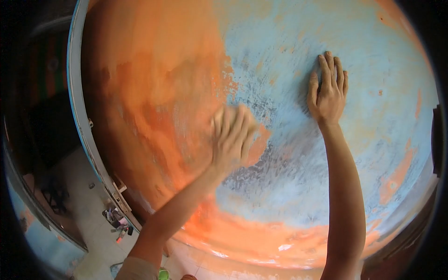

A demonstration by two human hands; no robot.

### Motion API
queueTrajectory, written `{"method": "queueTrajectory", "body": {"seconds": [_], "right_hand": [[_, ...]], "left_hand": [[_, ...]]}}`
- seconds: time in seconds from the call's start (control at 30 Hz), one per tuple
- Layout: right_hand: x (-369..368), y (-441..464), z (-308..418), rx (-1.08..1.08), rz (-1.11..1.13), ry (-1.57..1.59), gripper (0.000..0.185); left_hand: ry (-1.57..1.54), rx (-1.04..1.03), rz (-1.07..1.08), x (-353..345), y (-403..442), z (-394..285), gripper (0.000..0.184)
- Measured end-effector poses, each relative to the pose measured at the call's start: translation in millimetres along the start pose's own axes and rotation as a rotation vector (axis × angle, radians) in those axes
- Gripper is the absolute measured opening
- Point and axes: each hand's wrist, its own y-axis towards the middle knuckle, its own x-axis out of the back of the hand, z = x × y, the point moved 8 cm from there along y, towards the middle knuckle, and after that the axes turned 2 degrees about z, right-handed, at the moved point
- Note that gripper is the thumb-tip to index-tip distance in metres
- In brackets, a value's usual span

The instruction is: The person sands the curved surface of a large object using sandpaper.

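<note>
A large wall (298, 200) fills the middle of the view, orange on the left and along the bottom, worn pale blue on the right. Dark grey scuffs and speckles run through the blue. My left hand (231, 135) is against the wall where orange meets blue, its fingers smeared by motion. Whether a thin piece lies under that palm, I cannot make out. Higher and to the right, my right hand (329, 93) rests flat on the blue area with fingers stretched out, and nothing shows in it.
A grey-blue frame edge (77, 88) bounds the wall on the left, beside a dark opening. Small tools and a box-like heap (116, 219) lie on the tiled floor (93, 233) at lower left. A dark object (437, 140) stands at the right edge. Something green (164, 274) shows at the bottom.
</note>
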Motion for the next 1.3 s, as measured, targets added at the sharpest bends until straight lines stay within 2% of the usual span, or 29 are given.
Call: {"method": "queueTrajectory", "body": {"seconds": [0.07, 0.17, 0.23, 0.3, 0.4, 0.57, 0.7, 0.77, 0.87, 0.9, 0.97, 1.07, 1.13, 1.3], "right_hand": [[1.4, 0.5, 1.6, -0.004, -0.005, 0.002, 0.044], [2.2, 1.8, -0.3, -0.009, -0.011, 0.001, 0.045], [2.1, 1.1, 1.0, -0.019, -0.011, 0.008, 0.045], [3.1, 3.5, 0.4, -0.007, -0.017, 0.012, 0.044], [2.7, 1.3, 1.5, 0.004, -0.021, 0.018, 0.044], [4.4, 1.5, 0.3, -0.023, -0.008, 0.028, 0.044], [3.5, 1.2, 1.3, -0.022, 0.002, 0.034, 0.044], [4.6, 2.1, 0.7, -0.023, 0.002, 0.03, 0.045], [4.5, 2.5, 1.4, -0.019, 0.009, 0.023, 0.044], [3.7, 1.7, 0.9, -0.02, 0.016, 0.02, 0.044], [5.0, 1.8, 1.4, -0.002, -0.015, 0.02, 0.044], [4.6, 1.6, 1.6, -0.013, -0.033, 0.021, 0.043], [5.4, 1.2, -1.0, -0.016, -0.044, 0.024, 0.043], [5.3, 2.2, 2.0, 0.0, -0.045, 0.018, 0.042]], "left_hand": [[-0.143, 0.023, 0.124, -2.8, -60.3, -10.5, 0.04], [-0.108, -0.008, 0.166, 1.7, -51.0, -5.2, 0.045], [-0.089, -0.051, 0.058, 4.3, -11.4, 10.8, 0.036], [-0.097, 0.063, -0.023, 17.3, 50.9, 20.6, 0.034], [-0.024, 0.121, -0.103, 6.0, 74.0, 28.4, 0.041], [-0.017, 0.023, 0.026, 4.8, -26.1, -18.0, 0.036], [-0.122, 0.097, 0.077, 7.3, -18.7, -9.7, 0.032], [-0.025, 0.017, -0.039, 9.5, 23.1, 0.7, 0.031], [-0.03, 0.058, -0.156, 9.5, 66.8, 10.9, 0.028], [-0.034, 0.061, -0.152, 10.5, 60.7, 8.5, 0.028], [-0.086, 0.147, 0.125, -0.6, 35.9, 6.0, 0.038], [-0.052, 0.026, 0.174, -4.8, -45.6, -18.1, 0.035], [-0.025, -0.041, 0.142, -4.8, -65.2, -22.5, 0.024], [-0.058, -0.094, -0.024, 13.8, 49.4, 2.6, 0.022]]}}
